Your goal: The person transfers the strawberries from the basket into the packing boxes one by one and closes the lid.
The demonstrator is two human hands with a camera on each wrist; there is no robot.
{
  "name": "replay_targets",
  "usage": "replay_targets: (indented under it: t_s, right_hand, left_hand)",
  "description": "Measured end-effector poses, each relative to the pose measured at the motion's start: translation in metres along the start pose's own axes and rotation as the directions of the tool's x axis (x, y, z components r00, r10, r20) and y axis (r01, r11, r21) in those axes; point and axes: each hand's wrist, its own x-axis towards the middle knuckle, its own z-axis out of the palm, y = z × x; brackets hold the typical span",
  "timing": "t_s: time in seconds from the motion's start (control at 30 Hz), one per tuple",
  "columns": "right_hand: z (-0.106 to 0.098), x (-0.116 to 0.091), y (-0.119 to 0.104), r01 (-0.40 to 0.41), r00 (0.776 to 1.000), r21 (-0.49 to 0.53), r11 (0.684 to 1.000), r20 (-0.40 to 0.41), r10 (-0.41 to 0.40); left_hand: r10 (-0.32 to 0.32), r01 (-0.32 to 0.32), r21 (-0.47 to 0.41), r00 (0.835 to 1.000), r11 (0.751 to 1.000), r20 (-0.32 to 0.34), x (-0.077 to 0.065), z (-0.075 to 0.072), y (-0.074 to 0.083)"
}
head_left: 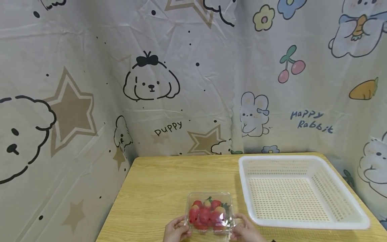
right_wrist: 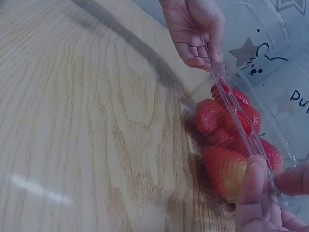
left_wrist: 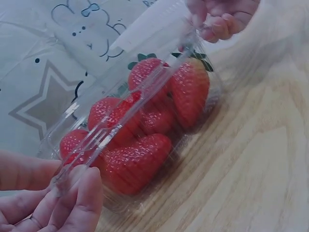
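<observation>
A clear plastic clamshell box (head_left: 208, 194) of red strawberries (head_left: 204, 215) sits at the near part of the wooden table. My left hand (head_left: 176, 230) pinches its near left corner, thumb and fingers on the rim. At the near right corner my right hand (head_left: 245, 229) pinches the rim the same way. In the left wrist view, the left fingers (left_wrist: 87, 198) grip the rim seam, with several strawberries (left_wrist: 137, 164) behind the clear wall. The right wrist view shows the right fingers (right_wrist: 253, 193) on the other end of that seam.
A white perforated plastic basket (head_left: 305, 224) stands on the right of the wooden table (head_left: 157, 188), close beside the box. Printed curtains (head_left: 181, 111) hang behind the table and along its left side.
</observation>
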Motion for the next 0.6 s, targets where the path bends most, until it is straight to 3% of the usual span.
replay_targets:
  t_s: [0.27, 0.43, 0.53, 0.6]
  right_hand:
    - [-0.003, 0.002, -0.002, -0.026, 0.999, 0.01, 1.0, 0.025, 0.026]
    - [-0.003, 0.003, -0.004, -0.01, 1.0, -0.057, 0.998, 0.007, 0.01]
    - [-0.003, 0.003, -0.003, 0.022, 1.0, -0.178, 0.984, -0.016, -0.025]
    - [-0.004, 0.002, -0.002, 0.063, 0.997, -0.34, 0.938, -0.021, -0.074]
  left_hand:
    - [0.01, -0.009, -0.024, 1.0, 1.0, 0.021, 0.005, -0.002, -0.001]
    - [-0.05, 0.05, -0.024, 0.999, 0.998, 0.0, 0.008, -0.002, 0.0]
    - [-0.066, 0.07, 0.102, 0.997, 0.992, -0.042, 0.01, -0.003, -0.001]
    - [-0.036, 0.05, 0.244, 0.997, 0.968, -0.061, 0.011, -0.005, -0.001]
